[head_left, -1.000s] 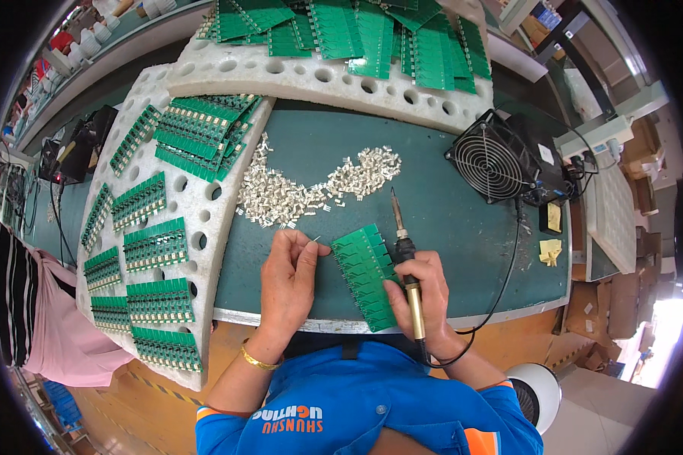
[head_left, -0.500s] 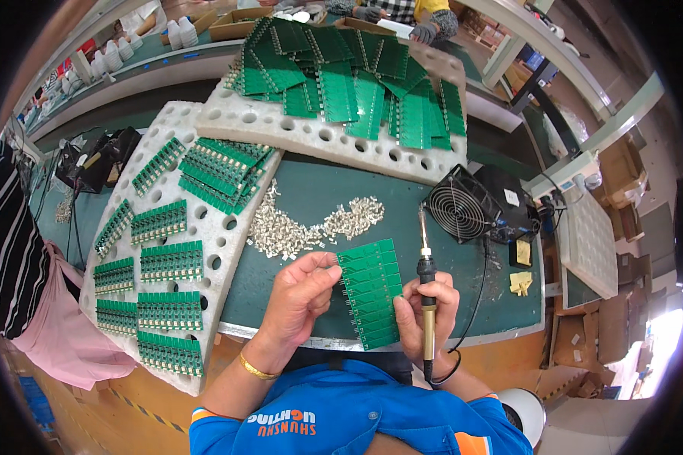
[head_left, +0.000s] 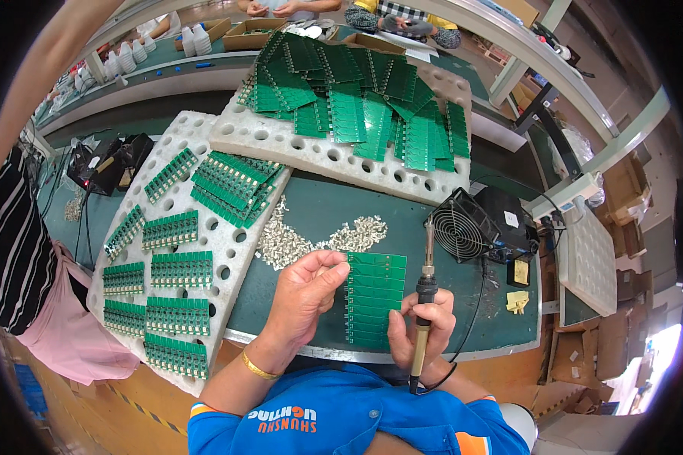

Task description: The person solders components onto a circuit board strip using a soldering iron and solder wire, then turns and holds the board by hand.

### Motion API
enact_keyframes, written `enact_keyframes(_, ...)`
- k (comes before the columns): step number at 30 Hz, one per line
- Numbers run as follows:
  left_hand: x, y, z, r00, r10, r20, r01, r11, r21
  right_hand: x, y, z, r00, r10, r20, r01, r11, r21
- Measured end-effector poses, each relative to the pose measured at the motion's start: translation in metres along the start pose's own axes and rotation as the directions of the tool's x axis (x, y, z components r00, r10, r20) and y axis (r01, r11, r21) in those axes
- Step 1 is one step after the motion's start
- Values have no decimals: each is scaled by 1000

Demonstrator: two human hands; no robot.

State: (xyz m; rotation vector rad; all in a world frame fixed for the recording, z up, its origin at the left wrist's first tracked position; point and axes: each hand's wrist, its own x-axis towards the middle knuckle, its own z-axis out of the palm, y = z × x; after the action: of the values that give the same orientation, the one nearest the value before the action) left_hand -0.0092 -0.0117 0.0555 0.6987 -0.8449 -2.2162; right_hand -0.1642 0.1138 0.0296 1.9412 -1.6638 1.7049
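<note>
Between finger and thumb, my left hand [head_left: 303,296] grips the upper left corner of a green circuit board panel [head_left: 376,299], which is scored into several strips. My right hand [head_left: 425,322] is closed round a soldering iron [head_left: 426,284] with a black and tan handle; its tip points up and away from me. The right hand's fingers are close to the board's right edge; I cannot tell if they touch it. Just beyond the board, a pile of small whitish components [head_left: 296,239] lies on the green table mat [head_left: 319,193].
A foam slab [head_left: 231,235] at left carries several boards fitted with components [head_left: 178,269]. Another foam slab [head_left: 281,140] at the back bears stacked bare boards [head_left: 349,91]. At right stand a black fan [head_left: 459,227] and a yellow sponge [head_left: 517,302]. Other people are at left and across the bench.
The board has turned slightly and now hangs straighter. My right hand and the soldering iron have shifted a little lower. The view has tilted, and another person's hands show at the top.
</note>
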Motion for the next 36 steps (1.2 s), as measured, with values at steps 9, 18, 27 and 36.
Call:
enact_keyframes(9, 6, 0, 3, 993, 100, -61, -88, 981, 173, 1, 15, 7, 996, 83, -32, -79, 993, 90)
enact_keyframes(18, 4, -1, 6, 961, 261, -93, -216, 915, 341, 1, 20, 22, 972, 211, -99, -190, 964, 187)
enact_keyframes(27, 4, -5, 6, 928, 367, -60, -307, 848, 433, -5, 32, 28, 970, 228, -85, -212, 963, 165)
enact_keyframes(36, 3, -3, 9, 934, 354, -44, -290, 826, 484, -4, 32, 32, 911, 411, -37, -381, 873, 304)
